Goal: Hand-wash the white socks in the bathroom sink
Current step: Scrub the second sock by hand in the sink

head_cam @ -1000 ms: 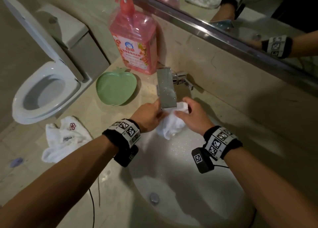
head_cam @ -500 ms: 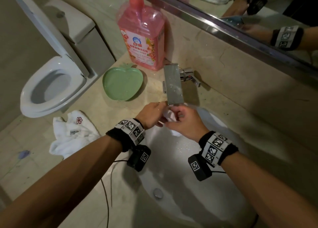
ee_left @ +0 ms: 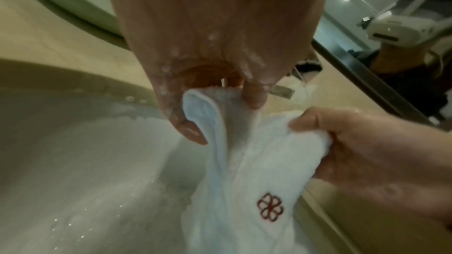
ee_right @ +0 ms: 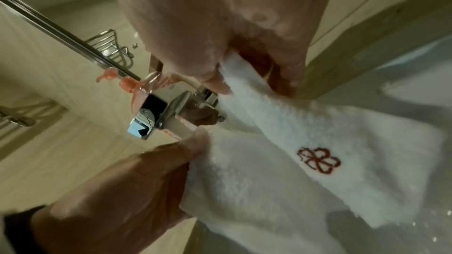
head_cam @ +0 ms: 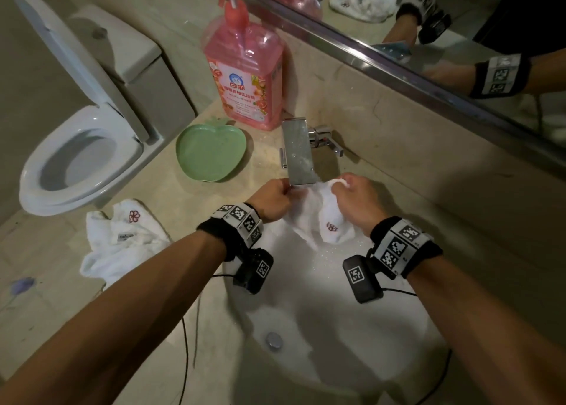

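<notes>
A wet white sock with a red flower mark hangs spread over the white sink, just below the chrome tap. My left hand pinches its upper left edge. My right hand pinches its upper right edge, fingers curled round the cloth. Both hands are wet and soapy. A second white sock lies crumpled on the counter at the left.
A pink soap pump bottle stands behind a green apple-shaped dish on the beige counter. An open toilet is at the far left. A mirror runs along the back wall. The drain plug sits low in the basin.
The sock was bunched between my hands under the tap; now my hands have drawn apart and it hangs spread out with the flower mark showing.
</notes>
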Demonstrator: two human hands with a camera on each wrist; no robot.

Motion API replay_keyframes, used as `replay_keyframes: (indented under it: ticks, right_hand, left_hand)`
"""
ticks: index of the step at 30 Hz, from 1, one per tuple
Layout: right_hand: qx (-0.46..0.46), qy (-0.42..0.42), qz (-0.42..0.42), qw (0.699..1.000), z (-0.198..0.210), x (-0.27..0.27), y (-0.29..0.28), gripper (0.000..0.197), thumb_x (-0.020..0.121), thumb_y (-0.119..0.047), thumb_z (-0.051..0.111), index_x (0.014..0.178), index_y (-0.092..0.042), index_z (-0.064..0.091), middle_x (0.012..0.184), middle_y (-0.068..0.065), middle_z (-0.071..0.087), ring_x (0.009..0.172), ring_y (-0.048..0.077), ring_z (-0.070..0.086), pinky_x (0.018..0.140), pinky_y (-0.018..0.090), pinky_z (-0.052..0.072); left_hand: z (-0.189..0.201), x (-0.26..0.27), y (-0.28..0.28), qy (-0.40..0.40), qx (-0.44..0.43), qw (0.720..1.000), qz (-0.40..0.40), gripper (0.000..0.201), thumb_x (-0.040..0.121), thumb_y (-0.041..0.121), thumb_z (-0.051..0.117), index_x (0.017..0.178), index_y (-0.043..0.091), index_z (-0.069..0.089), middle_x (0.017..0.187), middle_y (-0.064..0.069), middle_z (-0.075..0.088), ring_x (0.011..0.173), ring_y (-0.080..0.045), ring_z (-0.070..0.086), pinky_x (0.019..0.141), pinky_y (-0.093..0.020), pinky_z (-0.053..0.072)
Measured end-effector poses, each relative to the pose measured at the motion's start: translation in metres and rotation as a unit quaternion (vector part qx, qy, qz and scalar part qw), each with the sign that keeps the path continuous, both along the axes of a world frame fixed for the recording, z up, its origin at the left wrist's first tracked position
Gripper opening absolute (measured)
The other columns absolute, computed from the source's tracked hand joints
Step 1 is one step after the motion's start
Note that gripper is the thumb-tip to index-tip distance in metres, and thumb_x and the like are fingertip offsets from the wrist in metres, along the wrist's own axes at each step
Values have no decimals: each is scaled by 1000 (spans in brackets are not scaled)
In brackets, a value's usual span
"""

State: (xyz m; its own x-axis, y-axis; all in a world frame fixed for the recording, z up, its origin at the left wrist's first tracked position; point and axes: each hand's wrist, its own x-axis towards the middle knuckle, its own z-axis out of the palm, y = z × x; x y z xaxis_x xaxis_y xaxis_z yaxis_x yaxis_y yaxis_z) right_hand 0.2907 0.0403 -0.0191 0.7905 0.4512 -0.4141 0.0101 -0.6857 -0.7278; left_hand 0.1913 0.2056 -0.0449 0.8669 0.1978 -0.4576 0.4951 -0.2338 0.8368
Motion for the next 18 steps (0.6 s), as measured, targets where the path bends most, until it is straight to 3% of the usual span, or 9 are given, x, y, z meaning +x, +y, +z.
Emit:
replay_keyframes:
  ticks: [2,4,7,11,15,18]
  right_hand:
    - [-2,-4,-3,1000,6,7,-7,20,100,-21,45,104,-11,62,93,8,66,77,21,60,63,29,46]
    - [-9,-28,-8,1000,11,13,-15,22,99,-19,45,98,-6,63,85,9,63,74,23,56,61,28,39]
    - [0,-24,-30,999,14,20,-25,25,97,-15,46,94,2,63,89,18,67,82,30,59,71,36,44]
    - [-12,17,-30,999,8,17,-27,25,98,-18,49,99,0,67,101,22,71,97,36,65,85,41,51]
    - [-59,0,2,998,0,7,-16,34,101,-21,50,128,-5,62,127,17,65,115,33,60,89,29,41]
    - [-84,2,34,996,-8,1,-4,45,103,-27,49,145,-11,50,141,13,58,122,30,58,96,29,42]
  left_hand:
    - [4,8,-6,7,26,999,-33,17,94,36,51,93,26,65,103,-4,71,97,-27,67,88,-42,56]
    - [5,11,-7,17,66,996,-51,24,96,35,50,101,19,68,105,-12,70,98,-32,66,90,-47,54]
    - [5,3,1,34,119,991,-47,36,101,40,45,112,14,69,106,-11,71,96,-29,66,91,-43,54]
    - [11,-18,19,17,157,987,-39,40,102,42,45,87,12,68,82,-12,66,72,-20,55,72,-35,46]
    - [24,-38,35,8,156,987,-44,38,100,40,50,67,23,60,59,10,52,57,-7,46,61,-28,35]
    - [34,-49,46,-1,169,985,-36,39,100,36,52,63,25,59,60,10,53,55,-3,46,60,-27,36]
